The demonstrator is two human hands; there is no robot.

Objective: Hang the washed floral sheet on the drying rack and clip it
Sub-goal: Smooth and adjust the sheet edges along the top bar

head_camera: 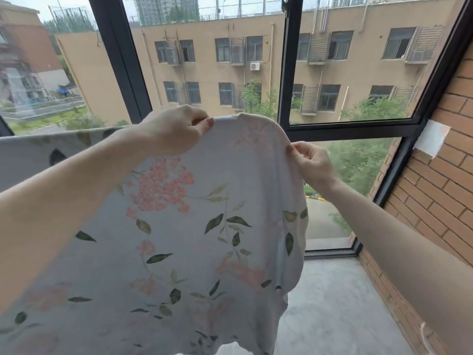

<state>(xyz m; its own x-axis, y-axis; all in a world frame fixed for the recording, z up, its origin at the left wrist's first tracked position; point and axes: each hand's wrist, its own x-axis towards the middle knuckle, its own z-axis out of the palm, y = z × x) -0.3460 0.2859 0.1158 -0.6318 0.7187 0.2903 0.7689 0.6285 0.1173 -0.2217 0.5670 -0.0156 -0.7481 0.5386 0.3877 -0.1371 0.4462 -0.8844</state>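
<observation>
The floral sheet [179, 239], pale grey-blue with pink blossoms and dark green leaves, hangs in front of me across the left and middle of the view. Its top edge runs level from the far left to a raised hump at centre. My left hand [174, 131] pinches that top edge between thumb and fingers near the hump. My right hand [311, 162] pinches the sheet's right side edge a little lower. The drying rack is hidden under the cloth, and no clip is in view.
Behind the sheet, a black-framed window [288, 73] looks out on a tan building. A red brick wall [435, 188] closes the right side, with a white paper [431, 138] stuck on it. Grey concrete floor [332, 303] lies below right.
</observation>
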